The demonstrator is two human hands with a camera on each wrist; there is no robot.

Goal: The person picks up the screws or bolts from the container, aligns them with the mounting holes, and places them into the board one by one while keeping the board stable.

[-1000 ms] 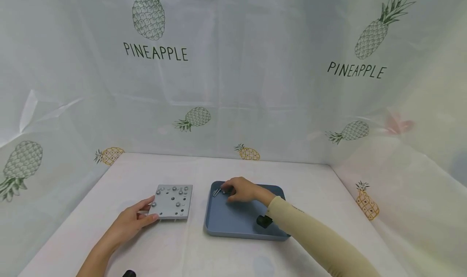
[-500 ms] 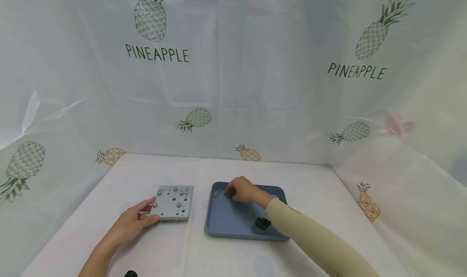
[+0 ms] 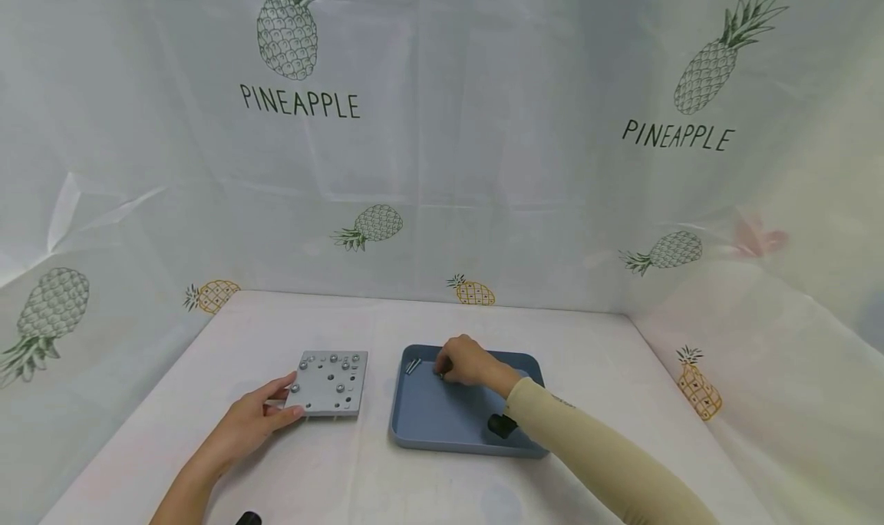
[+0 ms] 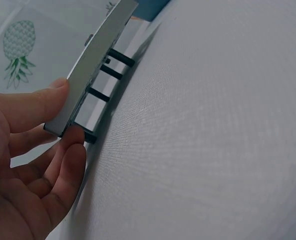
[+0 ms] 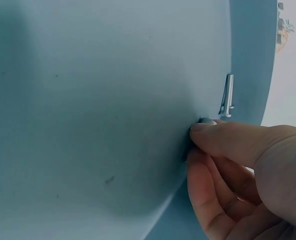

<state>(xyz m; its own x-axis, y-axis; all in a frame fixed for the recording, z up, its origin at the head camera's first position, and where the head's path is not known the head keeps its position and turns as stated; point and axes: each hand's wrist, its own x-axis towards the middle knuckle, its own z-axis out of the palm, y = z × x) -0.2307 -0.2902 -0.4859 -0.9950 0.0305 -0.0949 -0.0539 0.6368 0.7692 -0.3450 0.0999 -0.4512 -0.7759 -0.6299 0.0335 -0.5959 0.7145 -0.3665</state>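
My left hand grips the left edge of a grey metal plate. The plate has holes and several bolt heads on top. In the left wrist view, the thumb lies on the plate's upper side with fingers beneath, and several bolt shanks stick out below. Over the back of a blue tray, my right hand pinches a small, mostly hidden metallic piece between thumb and fingertips, close to the tray floor. Its kind is unclear. Thin silver pins or bolts lie beyond the fingertips.
A white cloth covers the table. The tray's raised rim surrounds its floor. Behind the table hangs a pineapple-printed curtain. The right forearm in a beige sleeve crosses the tray's right side.
My right hand has moved slightly right inside the tray, away from the silver pins, and its fingers have drawn together on the small piece. The left hand keeps its hold on the plate.
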